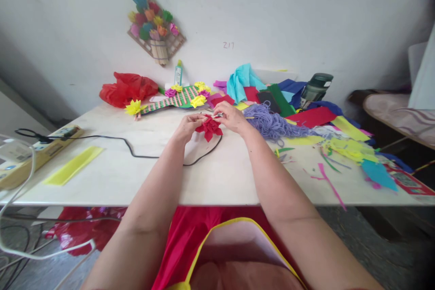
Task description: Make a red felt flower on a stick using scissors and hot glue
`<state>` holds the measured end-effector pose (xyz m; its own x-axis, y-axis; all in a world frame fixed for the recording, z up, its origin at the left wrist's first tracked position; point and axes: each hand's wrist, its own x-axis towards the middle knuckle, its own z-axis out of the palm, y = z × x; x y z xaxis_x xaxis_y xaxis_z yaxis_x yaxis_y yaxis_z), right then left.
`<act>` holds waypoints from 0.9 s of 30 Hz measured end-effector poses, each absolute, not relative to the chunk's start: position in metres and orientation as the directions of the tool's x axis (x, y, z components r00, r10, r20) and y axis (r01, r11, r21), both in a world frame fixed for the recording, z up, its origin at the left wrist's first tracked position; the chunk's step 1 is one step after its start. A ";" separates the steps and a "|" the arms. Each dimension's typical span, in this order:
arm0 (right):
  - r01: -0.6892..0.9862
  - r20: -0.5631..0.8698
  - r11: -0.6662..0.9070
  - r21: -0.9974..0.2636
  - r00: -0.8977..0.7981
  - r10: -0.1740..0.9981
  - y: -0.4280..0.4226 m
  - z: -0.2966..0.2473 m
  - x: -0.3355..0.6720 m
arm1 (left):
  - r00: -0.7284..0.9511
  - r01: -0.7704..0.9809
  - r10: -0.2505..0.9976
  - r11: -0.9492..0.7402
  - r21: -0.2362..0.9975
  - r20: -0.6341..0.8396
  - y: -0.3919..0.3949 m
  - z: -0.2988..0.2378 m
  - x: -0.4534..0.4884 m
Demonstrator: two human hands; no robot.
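Note:
A red paper flower [209, 128] sits between both my hands above the white table [217, 181]. My left hand [188, 126] pinches its left side with closed fingers. My right hand [231, 118] grips its top right, fingers curled. A black cable [142, 154] loops on the table just under the flower. Behind my hands lies a green and pink woven paper piece [176, 99] decorated with yellow and pink flowers.
Purple yarn [272, 123] and heaps of coloured paper [326, 122] fill the right side. A yellow strip [73, 165] and a power strip [37, 152] lie left. A red bag [127, 88], glue bottle [178, 73] and dark bottle [316, 87] stand near the wall.

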<state>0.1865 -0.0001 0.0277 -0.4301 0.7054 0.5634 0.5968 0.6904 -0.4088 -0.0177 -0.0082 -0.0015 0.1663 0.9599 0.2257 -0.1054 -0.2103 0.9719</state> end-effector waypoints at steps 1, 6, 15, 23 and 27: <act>0.600 0.562 0.689 -0.407 -0.430 0.707 -0.001 0.028 0.186 | 0.171 -0.099 0.959 -0.211 0.972 0.226 -0.008 -0.002 -0.018; 0.638 0.556 0.673 -0.375 -0.426 0.714 0.000 0.026 0.185 | 0.181 -0.096 0.960 -0.199 0.975 0.214 -0.009 0.000 -0.016; 0.631 0.557 0.668 -0.395 -0.414 0.720 0.002 0.024 0.184 | 0.154 -0.100 0.967 -0.187 0.977 0.201 -0.013 0.003 -0.014; 0.598 0.562 0.700 -0.391 -0.447 0.696 0.008 0.018 0.183 | 0.163 -0.087 0.969 -0.176 0.981 0.188 -0.014 0.005 -0.015; 0.604 0.555 0.699 -0.383 -0.454 0.697 0.009 0.017 0.182 | 0.175 -0.091 0.970 -0.155 0.984 0.169 -0.015 0.006 -0.014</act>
<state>0.1817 0.0095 0.0166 -0.4543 0.6969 0.5550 0.6039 0.6989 -0.3832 -0.0141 -0.0152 0.0062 0.1747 0.9700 0.1693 -0.0906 -0.1554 0.9837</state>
